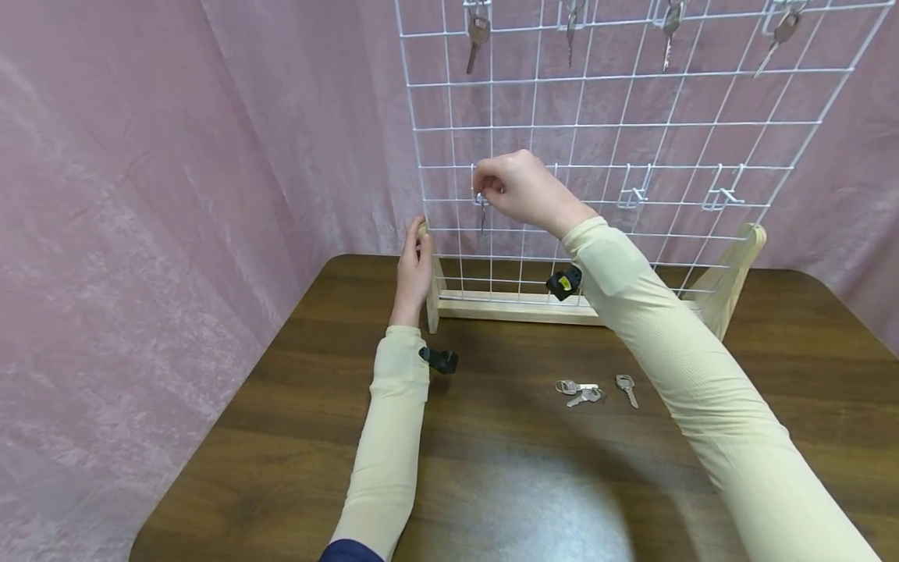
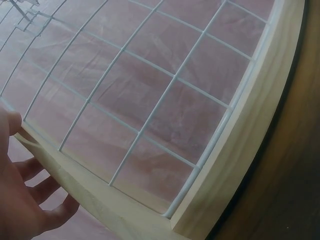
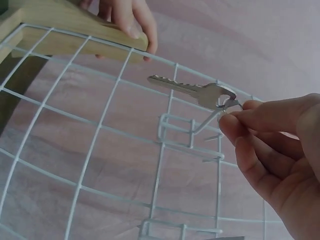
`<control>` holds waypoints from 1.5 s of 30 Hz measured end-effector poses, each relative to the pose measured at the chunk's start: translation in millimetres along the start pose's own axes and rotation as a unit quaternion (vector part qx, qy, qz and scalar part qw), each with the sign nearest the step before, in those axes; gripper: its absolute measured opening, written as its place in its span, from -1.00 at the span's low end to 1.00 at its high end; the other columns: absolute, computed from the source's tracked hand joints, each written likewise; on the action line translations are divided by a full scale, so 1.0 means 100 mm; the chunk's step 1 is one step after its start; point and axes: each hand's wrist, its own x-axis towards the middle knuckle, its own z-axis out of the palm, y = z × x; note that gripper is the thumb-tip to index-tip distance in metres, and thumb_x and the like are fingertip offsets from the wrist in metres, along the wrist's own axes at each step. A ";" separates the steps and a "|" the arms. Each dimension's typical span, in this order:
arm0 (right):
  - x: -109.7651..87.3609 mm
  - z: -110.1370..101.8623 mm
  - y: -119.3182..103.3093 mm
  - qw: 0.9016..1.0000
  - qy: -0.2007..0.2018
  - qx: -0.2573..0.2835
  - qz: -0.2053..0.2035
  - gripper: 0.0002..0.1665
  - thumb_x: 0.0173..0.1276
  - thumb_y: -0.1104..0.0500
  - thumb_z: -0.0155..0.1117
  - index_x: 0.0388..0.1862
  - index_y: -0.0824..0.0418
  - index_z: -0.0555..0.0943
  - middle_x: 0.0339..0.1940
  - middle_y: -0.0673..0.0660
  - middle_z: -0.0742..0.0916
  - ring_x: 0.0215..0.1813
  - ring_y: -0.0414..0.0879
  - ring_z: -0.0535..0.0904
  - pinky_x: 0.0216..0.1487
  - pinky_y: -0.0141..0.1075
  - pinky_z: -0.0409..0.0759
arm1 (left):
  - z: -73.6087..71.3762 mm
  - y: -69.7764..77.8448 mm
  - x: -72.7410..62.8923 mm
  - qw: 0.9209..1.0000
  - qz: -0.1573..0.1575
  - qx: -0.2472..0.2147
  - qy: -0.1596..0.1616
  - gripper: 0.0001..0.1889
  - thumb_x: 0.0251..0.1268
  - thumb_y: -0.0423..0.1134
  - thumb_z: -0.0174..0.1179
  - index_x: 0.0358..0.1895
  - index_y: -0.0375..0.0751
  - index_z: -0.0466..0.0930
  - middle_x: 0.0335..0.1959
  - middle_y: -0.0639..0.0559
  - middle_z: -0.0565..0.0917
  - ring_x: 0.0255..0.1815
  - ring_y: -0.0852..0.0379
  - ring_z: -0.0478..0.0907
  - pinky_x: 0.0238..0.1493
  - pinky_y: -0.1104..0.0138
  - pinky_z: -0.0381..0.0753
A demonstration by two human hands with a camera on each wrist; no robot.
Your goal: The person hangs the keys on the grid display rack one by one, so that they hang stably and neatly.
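Note:
My right hand [image 1: 530,187] pinches the small ring of a silver key [image 3: 200,94] between thumb and fingertips. In the right wrist view the ring is at the tip of a white wire hook [image 3: 205,122]; whether it is over the tip I cannot tell. The hook hangs on a white wire grid [image 1: 604,125], at the left of its lower row. My left hand [image 1: 413,269] holds the top of the grid's left wooden support [image 2: 75,192], thumb on one side and fingers on the other.
Several keys hang along the upper row, among them a key [image 1: 478,35] at left. Two more white hooks [image 1: 634,195] show right of my hand. On the brown table [image 1: 492,468] lie two overlapping keys [image 1: 581,392] and a single key [image 1: 627,389]. Pink curtains surround the table.

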 end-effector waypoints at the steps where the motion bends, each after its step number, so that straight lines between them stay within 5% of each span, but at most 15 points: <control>1: 0.00 0.01 0.00 1.000 0.002 0.003 0.005 -0.76 0.25 0.48 0.02 -0.31 0.36 0.65 -0.32 0.26 0.76 -0.29 0.02 0.63 -0.15 -0.19 0.60 | 0.00 0.00 0.00 1.000 0.001 0.000 0.000 -0.55 0.58 -0.02 -0.18 0.45 0.12 0.20 0.10 -0.22 0.52 -0.10 -0.02 0.47 -0.15 0.20 0.42; 16: -0.01 0.19 0.13 0.998 0.019 0.032 0.051 -0.86 0.27 0.45 0.12 -0.27 0.37 0.62 -0.26 0.28 0.76 -0.18 0.09 0.69 -0.04 -0.19 0.64 | -0.01 0.01 0.00 1.000 -0.011 -0.005 -0.012 -0.55 0.57 0.02 -0.20 0.46 0.28 0.16 0.19 -0.21 0.50 0.01 -0.11 0.50 -0.10 0.16 0.44; 34: 0.04 0.18 0.05 0.993 -0.014 -0.062 0.097 -0.83 0.30 0.37 0.11 -0.17 0.28 0.59 -0.25 0.19 0.75 -0.21 0.07 0.66 -0.15 -0.09 0.61 | -0.01 0.00 0.00 1.000 -0.005 -0.002 -0.014 -0.55 0.57 0.05 -0.21 0.46 0.27 0.16 0.29 -0.15 0.44 0.14 -0.07 0.47 0.04 0.03 0.48; 41: -0.12 0.11 0.00 0.992 -0.009 -0.064 0.107 -0.69 0.35 0.30 0.09 0.07 0.20 0.52 -0.23 0.13 0.74 -0.33 0.02 0.60 -0.31 -0.14 0.53 | -0.01 0.02 0.00 1.000 -0.005 -0.006 -0.011 -0.55 0.58 0.01 -0.20 0.46 0.20 0.17 0.26 -0.18 0.46 0.13 -0.10 0.48 0.07 0.01 0.48; 45: -0.31 0.07 -0.06 0.993 0.017 -0.048 0.102 -0.74 0.38 0.28 0.08 0.02 0.20 0.54 -0.22 0.11 0.74 -0.29 0.00 0.62 -0.29 -0.16 0.54 | -0.01 0.02 0.00 1.000 -0.009 -0.005 -0.012 -0.54 0.58 0.01 -0.20 0.46 0.19 0.17 0.25 -0.20 0.46 0.14 -0.11 0.48 0.07 0.00 0.48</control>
